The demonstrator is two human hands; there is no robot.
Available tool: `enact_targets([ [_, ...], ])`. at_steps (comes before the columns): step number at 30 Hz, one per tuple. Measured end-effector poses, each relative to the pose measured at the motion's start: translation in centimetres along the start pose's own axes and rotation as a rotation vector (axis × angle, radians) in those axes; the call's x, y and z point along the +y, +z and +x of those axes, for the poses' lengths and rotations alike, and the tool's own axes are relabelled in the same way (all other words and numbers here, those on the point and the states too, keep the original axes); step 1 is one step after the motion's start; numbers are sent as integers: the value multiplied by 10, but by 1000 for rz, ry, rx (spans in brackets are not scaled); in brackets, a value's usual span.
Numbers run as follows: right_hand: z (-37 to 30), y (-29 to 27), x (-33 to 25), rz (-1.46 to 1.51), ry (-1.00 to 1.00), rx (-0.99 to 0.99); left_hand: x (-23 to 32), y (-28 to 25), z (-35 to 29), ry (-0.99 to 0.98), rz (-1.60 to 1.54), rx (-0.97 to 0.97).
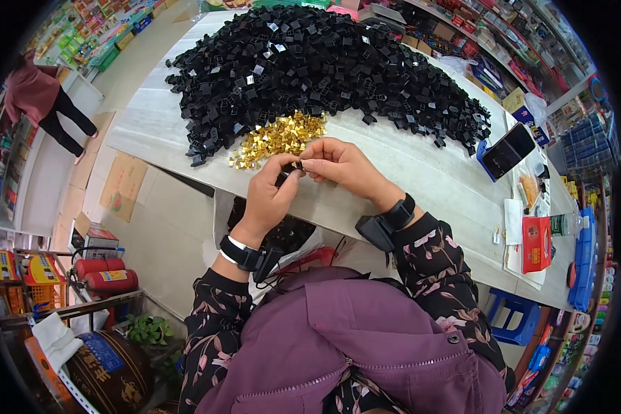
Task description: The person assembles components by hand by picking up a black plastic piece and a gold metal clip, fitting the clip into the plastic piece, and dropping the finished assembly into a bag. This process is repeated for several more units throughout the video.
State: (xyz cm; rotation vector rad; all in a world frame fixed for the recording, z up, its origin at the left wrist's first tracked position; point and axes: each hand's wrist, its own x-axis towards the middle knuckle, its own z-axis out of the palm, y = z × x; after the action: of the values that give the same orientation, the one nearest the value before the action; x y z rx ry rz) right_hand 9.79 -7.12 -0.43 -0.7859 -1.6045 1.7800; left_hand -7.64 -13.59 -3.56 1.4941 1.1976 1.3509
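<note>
Both of my hands meet just over the near table edge, in front of the gold pile. My left hand (269,196) is closed, with a small black plastic piece (281,179) between thumb and fingers. My right hand (346,169) pinches at a small gold metal piece (297,165) against the black one; the fingertips partly hide where they meet. Just beyond lies a heap of small gold metal pieces (279,140). Behind it a large mound of black plastic pieces (303,65) spreads across the table.
A pale table (407,179) curves across the view. On its right are a propped phone (507,152), a red box (536,245) and a clear bottle (566,224). Below its edge sits an open bag of black pieces (283,233). A blue stool (514,314) stands right; a person (38,103) stands far left.
</note>
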Motion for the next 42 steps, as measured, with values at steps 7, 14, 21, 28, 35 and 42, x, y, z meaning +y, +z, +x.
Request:
enact_targets([
  [7,1,-9,6,-127,106,-31,1,1,2,38,150,-39],
  [14,7,-11,8,-100,94,-88,-2,-2,1,99,156,-30],
  [21,2,-18,5,-243,56,148,7,-14,8,-216,-337,56],
  [28,3,-12,11,-856,-118,229,13,-27,15,-408,-624,152],
  [35,15,-2,8,-980,-224,283,5,-83,58,-148,29,218],
  [42,1,-12,6,-962,-175,287,10,-63,84,-21,1301,12],
])
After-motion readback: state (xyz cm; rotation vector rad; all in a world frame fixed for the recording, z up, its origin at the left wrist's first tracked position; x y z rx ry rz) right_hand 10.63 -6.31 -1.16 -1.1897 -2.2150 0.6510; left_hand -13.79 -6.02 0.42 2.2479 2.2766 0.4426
